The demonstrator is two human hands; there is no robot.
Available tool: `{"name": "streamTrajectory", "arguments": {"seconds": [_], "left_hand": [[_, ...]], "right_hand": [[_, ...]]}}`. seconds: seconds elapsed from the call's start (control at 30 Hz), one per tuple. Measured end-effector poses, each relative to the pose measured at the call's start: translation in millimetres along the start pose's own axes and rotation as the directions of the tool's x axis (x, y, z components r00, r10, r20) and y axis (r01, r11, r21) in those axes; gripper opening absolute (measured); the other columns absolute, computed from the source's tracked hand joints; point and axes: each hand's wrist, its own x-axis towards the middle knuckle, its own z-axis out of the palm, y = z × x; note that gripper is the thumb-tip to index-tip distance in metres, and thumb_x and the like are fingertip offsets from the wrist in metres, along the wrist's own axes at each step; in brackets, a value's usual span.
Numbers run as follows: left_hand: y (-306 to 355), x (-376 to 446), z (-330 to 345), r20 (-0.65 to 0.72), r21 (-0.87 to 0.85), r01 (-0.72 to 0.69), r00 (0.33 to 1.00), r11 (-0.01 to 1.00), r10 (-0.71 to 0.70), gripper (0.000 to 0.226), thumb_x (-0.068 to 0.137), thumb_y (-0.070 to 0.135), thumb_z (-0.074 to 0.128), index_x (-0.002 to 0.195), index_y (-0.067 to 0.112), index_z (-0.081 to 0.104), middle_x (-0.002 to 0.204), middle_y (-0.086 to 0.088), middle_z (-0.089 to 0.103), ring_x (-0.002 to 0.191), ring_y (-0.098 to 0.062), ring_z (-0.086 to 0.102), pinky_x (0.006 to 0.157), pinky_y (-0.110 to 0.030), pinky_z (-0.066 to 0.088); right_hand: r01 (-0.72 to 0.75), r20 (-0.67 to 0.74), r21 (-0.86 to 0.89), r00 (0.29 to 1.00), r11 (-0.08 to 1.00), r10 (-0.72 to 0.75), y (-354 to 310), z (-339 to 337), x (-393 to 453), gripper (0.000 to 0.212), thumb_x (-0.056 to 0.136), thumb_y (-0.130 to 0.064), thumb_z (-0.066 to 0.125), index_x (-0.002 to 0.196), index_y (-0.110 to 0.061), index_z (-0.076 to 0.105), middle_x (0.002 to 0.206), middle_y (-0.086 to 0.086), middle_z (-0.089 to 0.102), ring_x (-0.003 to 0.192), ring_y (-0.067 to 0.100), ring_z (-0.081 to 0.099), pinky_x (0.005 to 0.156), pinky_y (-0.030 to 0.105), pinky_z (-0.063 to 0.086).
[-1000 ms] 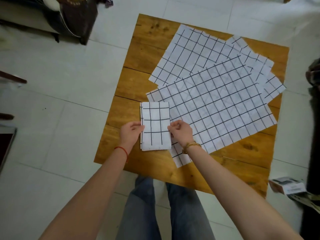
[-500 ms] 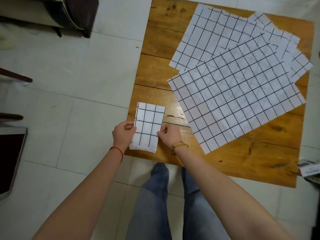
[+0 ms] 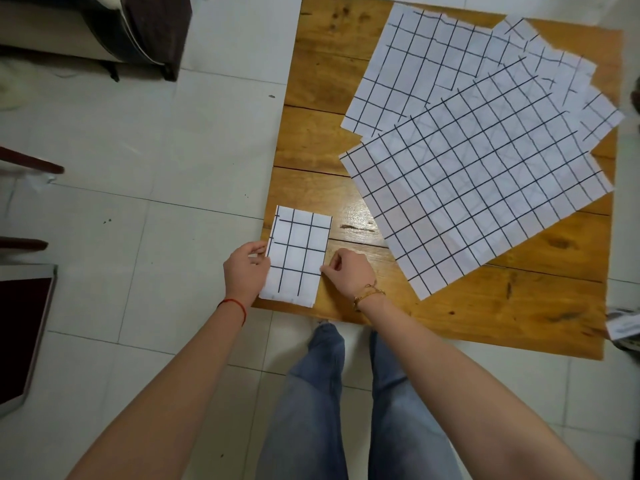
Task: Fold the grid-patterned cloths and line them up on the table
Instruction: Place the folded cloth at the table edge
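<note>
Folded cloth (image 3: 297,252), pinched by both hands, lies at table (image 3: 450,313) corner.

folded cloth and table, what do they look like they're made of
Folded cloth: thin, matte white sheet with black grid lines. It lies flat with crisp, straight edges, so it looks stiff, almost paper-like; fabric or paper cannot be told for sure.

Table: wooden planks, seen in the grain, dark knots and seams between boards. The glare patch near the cloth suggests a glossy varnish.

Lower cloths (image 3: 429,64) mostly covered by top spread cloth (image 3: 485,188); count unclear. Left fingertips (image 3: 258,252) tucked behind folded cloth (image 3: 296,254). Box (image 3: 623,325) cut off at right edge
</note>
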Motion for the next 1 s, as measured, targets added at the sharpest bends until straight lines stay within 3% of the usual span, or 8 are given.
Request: {"name": "streamTrajectory", "arguments": {"seconds": [0.1,0.23,0.4,0.53,0.7,0.83,1.0], "left_hand": [[10,-2,2,-0.041,0.108,-0.122,0.991,0.987,0.127,0.035,0.088,0.005,0.06,0.123,0.009,0.063,0.12,-0.007,0.063,0.096,-0.012,0.057,0.085,-0.022,0.045],[35,-5,19,0.051,0.212,-0.322,0.947,0.923,0.318,0.037,0.09,0.006,0.059,0.127,0.011,0.06,0.125,-0.005,0.059,0.112,-0.018,0.054,0.094,-0.019,0.038],[70,-6,59,0.237,0.417,-0.565,0.824,0.712,0.515,0.043,0.09,0.01,0.057,0.133,0.015,0.056,0.136,-0.003,0.054,0.129,-0.022,0.039,0.108,-0.037,0.034],[99,-10,91,0.37,0.453,-0.658,0.753,0.602,0.545,0.047,0.09,0.01,0.055,0.136,0.02,0.051,0.141,0.002,0.048,0.132,-0.021,0.032,0.109,-0.041,0.028],[120,-14,119,0.471,0.449,-0.735,0.678,0.508,0.564,0.043,0.091,0.01,0.053,0.132,0.021,0.054,0.138,0.004,0.049,0.128,-0.02,0.035,0.102,-0.038,0.032],[126,-16,133,0.513,0.486,-0.741,0.671,0.464,0.535,0.042,0.093,0.013,0.05,0.133,0.023,0.053,0.136,0.005,0.051,0.126,-0.019,0.038,0.098,-0.036,0.034],[126,-20,142,0.541,0.524,-0.74,0.672,0.422,0.506,0.042,0.093,0.015,0.05,0.134,0.025,0.052,0.137,0.006,0.05,0.126,-0.018,0.038,0.098,-0.036,0.034]], "right_hand": [[-0.033,-0.134,0.008,0.99,0.999,0.033,14,-18,-2,0.016,0.086,-0.031,0.061,0.081,-0.017,0.055,0.071,-0.004,0.058,0.067,0.014,0.056,0.054,0.026,0.043],[0.001,-0.347,0.011,0.938,1.0,0.003,45,-50,-6,0.01,0.086,-0.026,0.059,0.087,-0.019,0.052,0.079,-0.004,0.057,0.071,0.013,0.054,0.059,0.028,0.046],[-0.026,-0.434,0.0,0.9,1.0,0.024,91,-83,-8,0.018,0.083,-0.02,0.062,0.098,-0.015,0.052,0.094,0.001,0.053,0.088,0.018,0.05,0.072,0.032,0.047],[-0.069,-0.399,-0.07,0.916,0.995,0.035,123,-100,-14,0.031,0.078,-0.022,0.067,0.103,-0.01,0.053,0.098,0.007,0.053,0.092,0.023,0.048,0.079,0.036,0.046],[0.013,-0.276,-0.222,0.958,0.975,-0.076,144,-107,-19,0.046,0.072,-0.037,0.076,0.105,-0.015,0.052,0.102,0.004,0.052,0.093,0.021,0.048,0.081,0.033,0.045],[0.065,-0.209,-0.328,0.968,0.942,-0.14,148,-102,-21,0.053,0.068,-0.045,0.077,0.102,-0.017,0.049,0.103,0.003,0.051,0.093,0.02,0.047,0.082,0.032,0.043],[0.066,-0.206,-0.374,0.967,0.925,-0.153,147,-97,-20,0.05,0.073,-0.037,0.076,0.107,-0.013,0.048,0.105,0.005,0.05,0.094,0.022,0.047,0.08,0.033,0.044]]}}
